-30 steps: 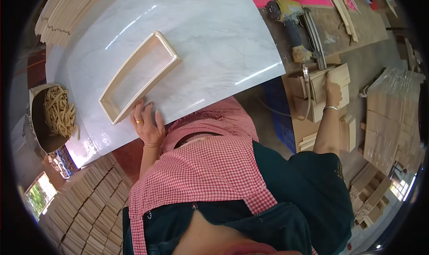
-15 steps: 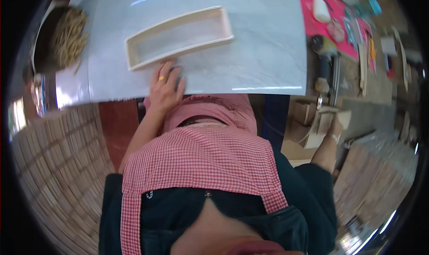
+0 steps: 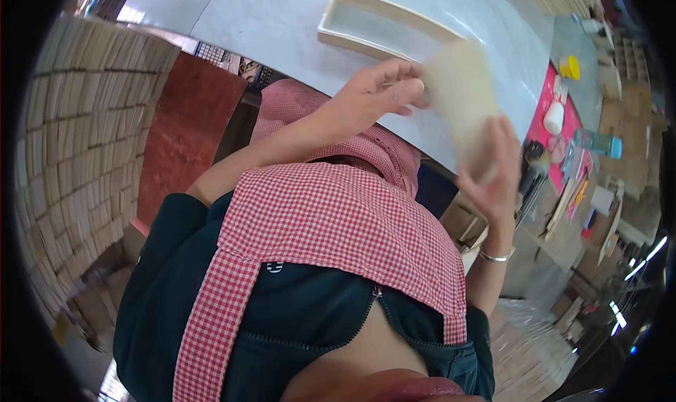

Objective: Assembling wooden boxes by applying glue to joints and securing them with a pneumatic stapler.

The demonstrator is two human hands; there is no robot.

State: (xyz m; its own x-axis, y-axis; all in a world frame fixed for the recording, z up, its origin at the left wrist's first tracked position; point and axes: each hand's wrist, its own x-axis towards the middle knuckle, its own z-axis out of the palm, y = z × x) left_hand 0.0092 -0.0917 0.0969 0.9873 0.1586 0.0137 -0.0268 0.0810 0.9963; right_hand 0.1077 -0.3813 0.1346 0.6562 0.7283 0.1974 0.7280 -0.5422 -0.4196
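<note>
A pale, flat panel [image 3: 461,85], blurred and apparently wooden, is raised between a person's two hands, over the near edge of a glossy pale tabletop [image 3: 260,21]. The right hand [image 3: 496,166] pinches its lower end between thumb and fingers. The left hand [image 3: 387,88] has half-curled fingers at the panel's left edge; whether they touch it cannot be told. The panel looks light and stiff, probably dry enough not to slip, though a thin sheet could crack if bent. Opposite long edges seem the best hold, leaving the faces free. Beyond it, an open, curved-sided frame [image 3: 359,44] rests on the tabletop.

Counted: one panel, one frame, one white bottle [image 3: 554,118], one blue-capped bottle [image 3: 598,143] and one yellow container [image 3: 570,67]. The stacked wooden pieces [image 3: 84,134] at left are too many to count.
</note>
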